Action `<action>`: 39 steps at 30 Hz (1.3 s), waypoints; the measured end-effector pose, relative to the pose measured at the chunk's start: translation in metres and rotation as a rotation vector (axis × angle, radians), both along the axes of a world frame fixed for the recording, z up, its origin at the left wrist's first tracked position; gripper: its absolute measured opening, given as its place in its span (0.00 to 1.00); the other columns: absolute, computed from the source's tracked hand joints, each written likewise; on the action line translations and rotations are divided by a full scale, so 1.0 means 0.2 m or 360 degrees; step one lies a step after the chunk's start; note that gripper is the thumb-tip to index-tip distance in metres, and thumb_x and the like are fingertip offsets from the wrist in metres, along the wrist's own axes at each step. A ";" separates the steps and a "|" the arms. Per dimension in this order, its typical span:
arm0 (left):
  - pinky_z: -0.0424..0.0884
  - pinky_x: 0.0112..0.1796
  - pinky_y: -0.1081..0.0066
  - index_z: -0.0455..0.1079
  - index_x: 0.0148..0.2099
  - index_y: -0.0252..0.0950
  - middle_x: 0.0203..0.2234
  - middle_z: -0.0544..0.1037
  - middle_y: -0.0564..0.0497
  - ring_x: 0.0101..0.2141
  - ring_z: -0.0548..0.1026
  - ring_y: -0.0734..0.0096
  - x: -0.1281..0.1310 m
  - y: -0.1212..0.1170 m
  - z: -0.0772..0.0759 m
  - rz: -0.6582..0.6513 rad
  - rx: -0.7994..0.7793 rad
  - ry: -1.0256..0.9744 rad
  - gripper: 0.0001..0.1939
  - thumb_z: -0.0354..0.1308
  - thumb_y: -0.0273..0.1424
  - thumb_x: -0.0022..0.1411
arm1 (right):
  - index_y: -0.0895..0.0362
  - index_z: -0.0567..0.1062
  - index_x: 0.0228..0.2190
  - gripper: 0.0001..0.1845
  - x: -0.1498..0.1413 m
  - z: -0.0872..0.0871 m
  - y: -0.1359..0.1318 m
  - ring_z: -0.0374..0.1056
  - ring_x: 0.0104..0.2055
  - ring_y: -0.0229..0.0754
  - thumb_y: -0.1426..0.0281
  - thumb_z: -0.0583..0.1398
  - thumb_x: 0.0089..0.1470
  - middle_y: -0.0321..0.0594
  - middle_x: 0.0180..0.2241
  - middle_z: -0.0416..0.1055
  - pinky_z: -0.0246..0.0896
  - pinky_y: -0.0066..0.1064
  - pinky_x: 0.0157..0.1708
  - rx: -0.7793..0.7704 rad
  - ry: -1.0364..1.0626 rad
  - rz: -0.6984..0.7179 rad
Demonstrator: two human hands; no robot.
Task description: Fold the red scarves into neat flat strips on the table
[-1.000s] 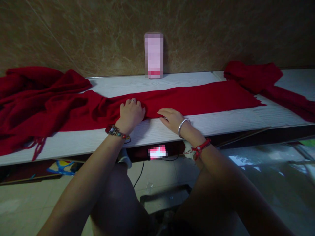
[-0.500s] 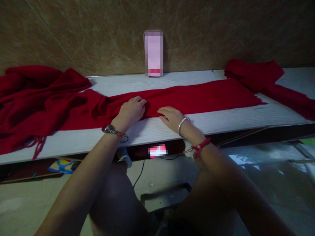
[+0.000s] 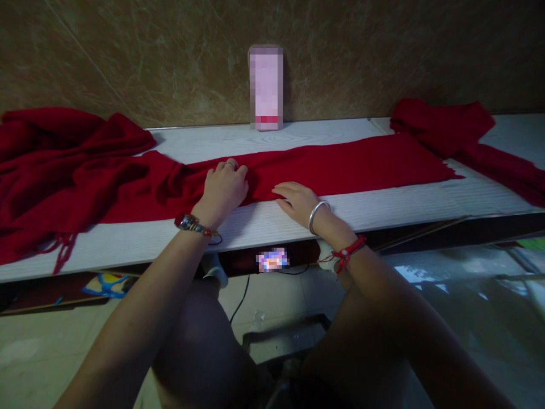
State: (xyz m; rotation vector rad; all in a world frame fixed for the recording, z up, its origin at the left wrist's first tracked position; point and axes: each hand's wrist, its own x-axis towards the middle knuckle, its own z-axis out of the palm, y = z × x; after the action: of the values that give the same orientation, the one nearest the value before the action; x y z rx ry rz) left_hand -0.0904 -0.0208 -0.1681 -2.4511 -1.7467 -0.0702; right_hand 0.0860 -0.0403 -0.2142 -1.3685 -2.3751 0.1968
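A long red scarf (image 3: 340,167) with a fringed right end lies lengthwise on the white wood-grain tabletop (image 3: 238,227). It is fairly smooth to the right of my hands and wrinkled to the left. On its middle rests my left hand (image 3: 225,184), fingers curled down into the cloth and fingertips hidden. My right hand (image 3: 297,200) lies at the scarf's near edge, its fingers stretched out flat toward my left hand and touching the fabric.
Rumpled red cloth (image 3: 55,139) is heaped at the left, with fringe near the front edge. More red cloth (image 3: 443,125) lies at the back right. A phone (image 3: 267,88) leans upright against the brown marbled wall (image 3: 149,62). Below the table edge is a blurred bright screen (image 3: 272,260).
My left hand has shifted slightly left, and its fingers are more curled into the scarf. My right hand stays nearly in place. The view has tilted a little.
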 end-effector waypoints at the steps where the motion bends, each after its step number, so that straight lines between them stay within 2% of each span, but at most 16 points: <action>1: 0.67 0.46 0.54 0.67 0.54 0.32 0.52 0.68 0.37 0.51 0.67 0.49 0.00 0.00 0.00 -0.0050 -0.0010 -0.0009 0.19 0.44 0.29 0.63 | 0.60 0.75 0.47 0.19 0.00 0.00 0.00 0.66 0.54 0.45 0.76 0.53 0.56 0.46 0.51 0.72 0.59 0.41 0.57 0.0010 0.0002 0.0006; 5: 0.68 0.46 0.56 0.66 0.55 0.33 0.51 0.69 0.38 0.50 0.68 0.51 -0.01 0.01 -0.02 -0.0149 -0.0070 -0.0007 0.20 0.42 0.28 0.64 | 0.61 0.74 0.48 0.19 0.00 -0.01 0.01 0.66 0.53 0.45 0.76 0.53 0.55 0.47 0.50 0.72 0.59 0.42 0.57 0.0013 -0.0005 0.0012; 17: 0.66 0.47 0.54 0.66 0.55 0.32 0.51 0.69 0.37 0.52 0.67 0.50 -0.01 -0.01 0.00 0.0154 -0.0099 -0.0005 0.20 0.42 0.30 0.65 | 0.63 0.74 0.48 0.20 -0.01 0.02 0.00 0.66 0.54 0.46 0.77 0.53 0.55 0.48 0.51 0.72 0.59 0.42 0.57 -0.0036 -0.0067 -0.0025; 39: 0.67 0.46 0.52 0.66 0.54 0.31 0.51 0.69 0.36 0.51 0.68 0.48 -0.01 0.01 -0.02 0.0139 -0.0038 0.0005 0.20 0.42 0.30 0.64 | 0.62 0.73 0.50 0.21 -0.02 0.03 -0.01 0.65 0.55 0.45 0.77 0.52 0.56 0.46 0.52 0.71 0.57 0.39 0.58 -0.0071 -0.0115 -0.0050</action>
State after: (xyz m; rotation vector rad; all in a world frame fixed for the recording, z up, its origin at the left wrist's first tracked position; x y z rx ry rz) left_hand -0.0927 -0.0196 -0.1727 -2.3860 -1.8617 -0.0369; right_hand 0.0823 -0.0427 -0.2080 -1.4558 -2.4200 0.1959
